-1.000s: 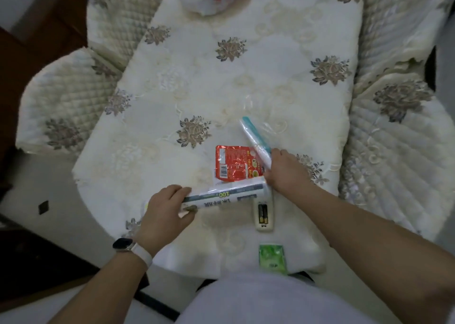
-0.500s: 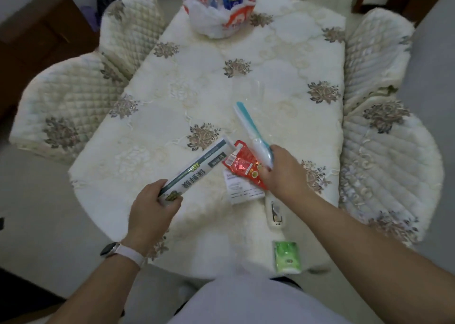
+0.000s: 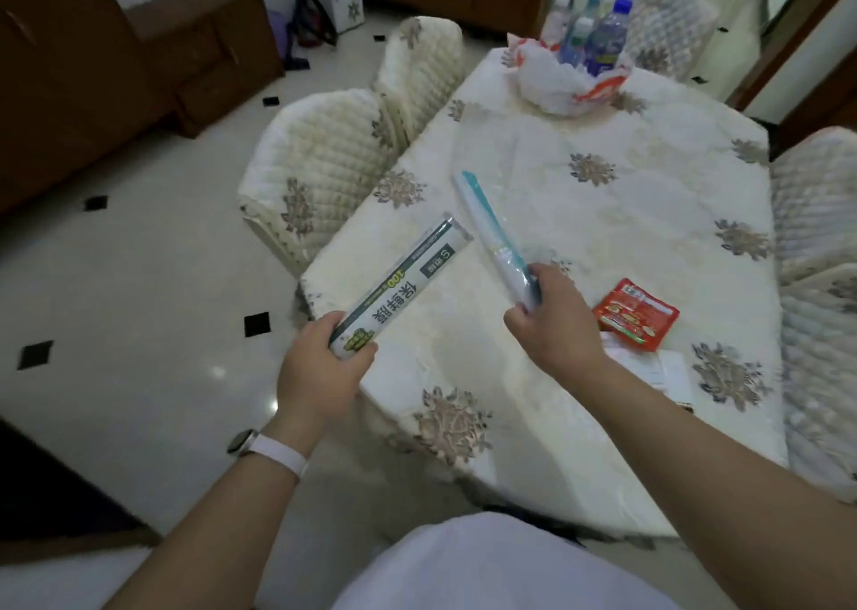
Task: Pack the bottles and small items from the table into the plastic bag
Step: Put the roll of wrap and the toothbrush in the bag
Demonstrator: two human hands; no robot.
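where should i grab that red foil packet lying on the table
Probably pinch the flat red foil packet by the edge facing the right hand, coming from above. It lies flat on the floral tablecloth, so only a thin rim offers purchase; its near corner overlaps a white paper slip. That hand grips a wrapped teal toothbrush.

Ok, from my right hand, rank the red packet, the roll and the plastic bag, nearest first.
1. The red packet, on the table just right of the right hand gripping the teal pack.
2. The roll, held in the left hand, off to the left.
3. The plastic bag, at the table's far end.
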